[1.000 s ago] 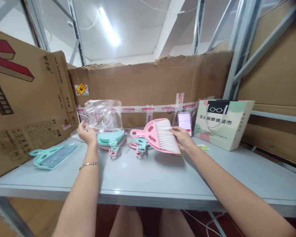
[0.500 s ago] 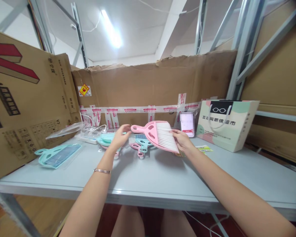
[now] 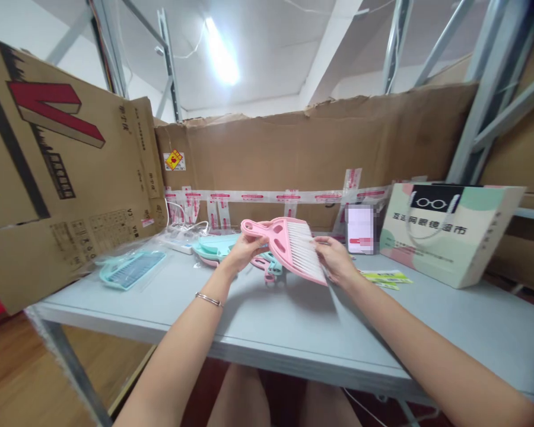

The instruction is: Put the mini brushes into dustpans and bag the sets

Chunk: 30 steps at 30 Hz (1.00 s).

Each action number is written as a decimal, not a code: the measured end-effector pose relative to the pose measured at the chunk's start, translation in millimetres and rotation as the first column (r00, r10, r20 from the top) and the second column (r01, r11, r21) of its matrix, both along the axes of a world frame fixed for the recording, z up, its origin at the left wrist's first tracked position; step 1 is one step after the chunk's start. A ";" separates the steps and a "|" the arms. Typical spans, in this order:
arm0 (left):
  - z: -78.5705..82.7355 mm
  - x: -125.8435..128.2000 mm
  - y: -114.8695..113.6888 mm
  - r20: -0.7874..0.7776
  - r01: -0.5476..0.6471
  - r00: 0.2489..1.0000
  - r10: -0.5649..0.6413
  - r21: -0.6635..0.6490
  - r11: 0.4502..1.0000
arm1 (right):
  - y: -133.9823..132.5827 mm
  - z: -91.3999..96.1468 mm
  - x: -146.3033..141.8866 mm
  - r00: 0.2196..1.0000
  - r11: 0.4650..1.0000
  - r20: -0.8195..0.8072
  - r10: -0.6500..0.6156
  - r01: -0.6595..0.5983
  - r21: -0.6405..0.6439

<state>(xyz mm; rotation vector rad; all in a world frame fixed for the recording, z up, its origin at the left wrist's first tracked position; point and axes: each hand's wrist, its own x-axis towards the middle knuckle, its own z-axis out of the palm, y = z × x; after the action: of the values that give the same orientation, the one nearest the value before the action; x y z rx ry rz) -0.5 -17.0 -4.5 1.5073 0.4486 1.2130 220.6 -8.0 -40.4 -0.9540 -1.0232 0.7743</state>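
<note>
A pink dustpan (image 3: 283, 240) with a white-bristled brush (image 3: 303, 246) nested in it is held above the table, its handle to the left. My left hand (image 3: 245, 252) is closed on the handle from below. At the opposite end, my right hand (image 3: 336, 260) grips the wide edge by the bristle tips. Behind and under the set lie teal dustpans (image 3: 216, 244) and smaller pink and teal brush handles (image 3: 271, 265), partly hidden by my left hand and the held set.
On the left of the table lies a teal dustpan and brush set (image 3: 132, 270) in clear plastic. A phone (image 3: 360, 228), green-yellow labels (image 3: 386, 277) and a paper bag (image 3: 445, 237) stand or lie on the right. Cardboard boxes (image 3: 258, 154) wall the back and left.
My left hand has moved from beside the handle to close around it. The right hand keeps its grip at the bristle end. The view has turned slightly left.
</note>
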 end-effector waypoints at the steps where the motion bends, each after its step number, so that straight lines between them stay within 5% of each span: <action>1: 0.5 0.3 -0.9 0.005 -0.022 1.000 0.022 0.015 1.000 | -4.7 4.6 -0.7 0.988 0.987 0.097 -0.124 0.113 0.111; 3: 2.1 1.8 -4.9 -0.012 -0.031 0.999 0.031 0.055 0.998 | -16.9 14.4 -5.0 0.889 0.899 0.312 -0.335 0.203 0.387; 4: 3.1 3.1 -7.6 -0.033 -0.020 0.999 0.023 0.080 0.997 | -23.3 18.7 -8.9 0.813 0.860 0.440 -0.381 0.137 0.492; 6: 5.3 7.1 -13.3 -0.092 0.002 0.996 0.011 0.143 0.990 | -33.8 25.1 -18.4 0.620 0.847 0.689 -0.375 -0.073 0.527; 8: 8.1 11.6 -17.6 -0.146 -0.005 0.989 0.039 0.230 0.973 | -39.4 29.8 -26.4 0.468 0.869 0.808 -0.359 -0.149 0.472; 11: 14.8 11.8 -18.8 -0.114 -0.119 0.978 0.173 0.370 0.921 | -39.5 39.8 -24.4 0.457 0.843 0.772 -0.442 -0.082 0.532; 13: 20.6 2.8 -15.7 -0.008 -0.291 0.946 0.325 0.420 0.859 | -36.2 48.1 -12.0 0.526 0.763 0.635 -0.566 0.042 0.645; 15: 25.5 -13.2 -10.3 0.109 -0.506 0.849 0.516 0.448 0.737 | -30.8 53.0 4.0 0.554 0.674 0.484 -0.677 0.202 0.711; 17: 27.1 -31.8 -3.5 0.192 -0.692 0.684 0.704 0.477 0.542 | -22.9 50.0 15.4 0.525 0.648 0.470 -0.709 0.224 0.728; 21: 18.7 -57.0 11.0 0.180 -0.859 0.246 0.952 0.496 0.128 | -4.5 21.5 7.4 0.314 0.769 0.739 -0.596 -0.041 0.638; 23: 12.5 -61.2 17.0 0.123 -0.858 0.094 0.988 0.514 0.018 | 1.3 6.0 -5.5 0.163 0.823 0.826 -0.540 -0.102 0.558; 26: 7.4 -61.0 22.9 0.122 -0.866 0.100 0.988 0.499 0.026 | 2.9 -7.0 -19.1 0.045 0.857 0.863 -0.503 -0.101 0.505; 30: 9.9 -55.5 26.0 0.289 -0.897 0.343 0.894 0.382 0.221 | 1.7 -10.4 -21.9 0.026 0.903 0.903 -0.430 -0.020 0.430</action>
<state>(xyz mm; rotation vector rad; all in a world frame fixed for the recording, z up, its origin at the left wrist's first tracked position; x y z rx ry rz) -56.0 8.9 5.4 1.6622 1.2232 2.4291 198.6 -6.3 -50.8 -1.2977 -2.1022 -0.6063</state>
